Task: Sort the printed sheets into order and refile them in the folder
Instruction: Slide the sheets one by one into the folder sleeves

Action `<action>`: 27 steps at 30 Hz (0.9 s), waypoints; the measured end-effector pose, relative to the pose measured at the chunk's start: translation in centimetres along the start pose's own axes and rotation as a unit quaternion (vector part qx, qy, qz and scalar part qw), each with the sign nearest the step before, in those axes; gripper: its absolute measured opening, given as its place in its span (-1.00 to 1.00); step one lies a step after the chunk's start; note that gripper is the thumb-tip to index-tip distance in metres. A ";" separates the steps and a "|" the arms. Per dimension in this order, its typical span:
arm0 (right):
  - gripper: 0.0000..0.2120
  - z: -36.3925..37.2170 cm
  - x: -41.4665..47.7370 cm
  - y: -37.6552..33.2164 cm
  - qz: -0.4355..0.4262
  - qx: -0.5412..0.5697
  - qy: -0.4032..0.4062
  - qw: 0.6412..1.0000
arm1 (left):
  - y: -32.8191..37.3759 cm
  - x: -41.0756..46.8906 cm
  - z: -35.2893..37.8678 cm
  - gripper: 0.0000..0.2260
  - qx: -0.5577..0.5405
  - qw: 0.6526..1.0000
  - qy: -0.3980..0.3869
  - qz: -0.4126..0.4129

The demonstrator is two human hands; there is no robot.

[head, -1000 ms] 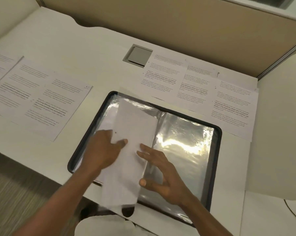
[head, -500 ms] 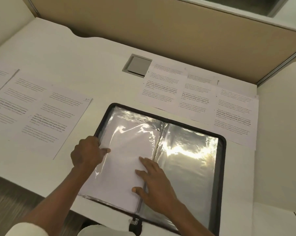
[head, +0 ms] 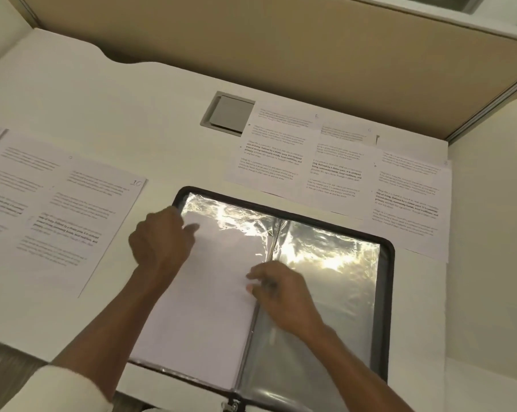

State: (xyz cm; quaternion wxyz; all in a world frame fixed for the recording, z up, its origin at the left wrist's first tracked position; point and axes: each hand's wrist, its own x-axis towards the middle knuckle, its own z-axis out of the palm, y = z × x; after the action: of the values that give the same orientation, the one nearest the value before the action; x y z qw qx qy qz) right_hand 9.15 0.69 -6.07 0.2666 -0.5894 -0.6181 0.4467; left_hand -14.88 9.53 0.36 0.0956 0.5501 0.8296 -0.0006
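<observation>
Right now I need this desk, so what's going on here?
A person is refiling pages in a black-rimmed folder of clear plastic sleeves, open on the white desk. A white sheet lies on its left half; the left hand is at the sheet's top corner, the right hand at its inner edge. Other printed sheets lie spread on the desk, unfiled.

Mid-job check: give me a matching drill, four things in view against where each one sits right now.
Things:
1. left hand
2. right hand
3. sheet numbered 10
4. grey cable hatch

Places:
A. at the centre fold of the folder
B. set into the desk, behind the folder
C. flat on the desk, left of the folder
D. at the far left corner of the folder's left-hand sleeve

Pairs: 1-D, 2-A, 3-C, 4-B
</observation>
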 end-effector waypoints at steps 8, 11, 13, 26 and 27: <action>-0.89 -8.1 9.4 -0.8 0.120 0.114 0.156 0.974 | 7.0 9.3 0.5 -0.69 -0.209 0.976 -0.064 -0.007; -0.86 -10.1 13.1 -0.4 0.164 0.131 0.216 0.953 | 9.5 12.4 0.9 -0.63 -0.258 0.963 -0.078 -0.005; -0.78 -11.1 15.4 0.0 0.197 0.149 0.237 0.940 | 11.4 14.0 1.0 -0.62 -0.289 0.953 -0.089 -0.015; -0.50 -12.5 21.3 -0.1 0.285 0.163 0.248 0.912 | 18.2 19.1 3.2 -0.48 -0.339 0.920 -0.172 -0.094; -0.48 -12.4 21.4 -0.1 0.290 0.158 0.245 0.912 | 18.2 19.2 3.3 -0.52 -0.341 0.918 -0.175 -0.099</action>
State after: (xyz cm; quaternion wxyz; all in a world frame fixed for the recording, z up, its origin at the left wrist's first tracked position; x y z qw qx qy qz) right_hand 16.19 24.33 -4.47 0.3583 -0.7835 -0.2568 0.4380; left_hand -4.94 33.90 -4.00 0.4207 0.3904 0.7996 0.1768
